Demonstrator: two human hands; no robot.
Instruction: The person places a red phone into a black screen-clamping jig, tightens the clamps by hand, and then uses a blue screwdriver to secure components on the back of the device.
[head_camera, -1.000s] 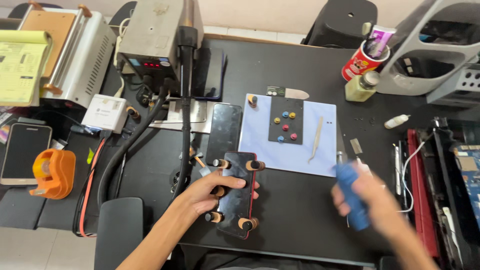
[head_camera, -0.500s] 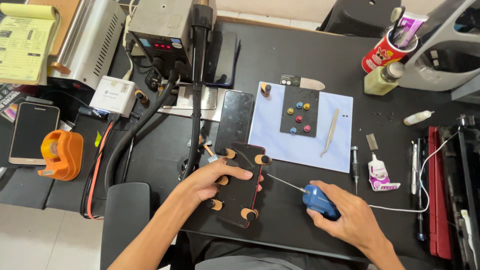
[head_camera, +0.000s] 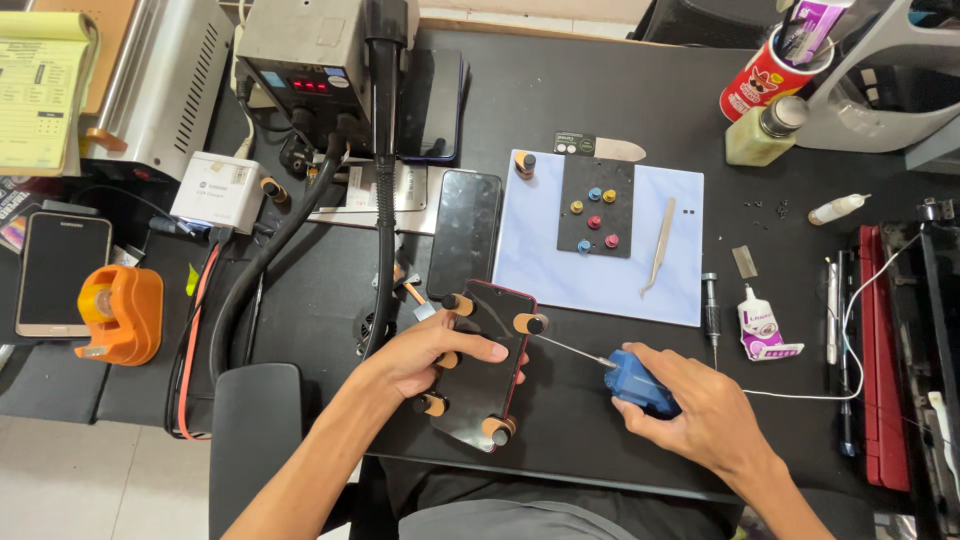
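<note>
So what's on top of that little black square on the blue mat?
The black square on the blue mat holds six small round caps: blue, yellow and red ones. Whatever lies under the square is covered.

Black phone (head_camera: 487, 372) edged red, blue tool (head_camera: 640, 383), orange tape dispenser (head_camera: 118, 314).

Just one view here, a head-worn camera looking almost straight down at a black workbench (head_camera: 620, 110) from above the person's lap. It faces away from the body, so the far edge of the bench runs along the top of frame and both forearms come in from the bottom. It's fairly close, with the bench filling nearly everything and floor showing at lower left. There's no second view to overlap with.
</note>
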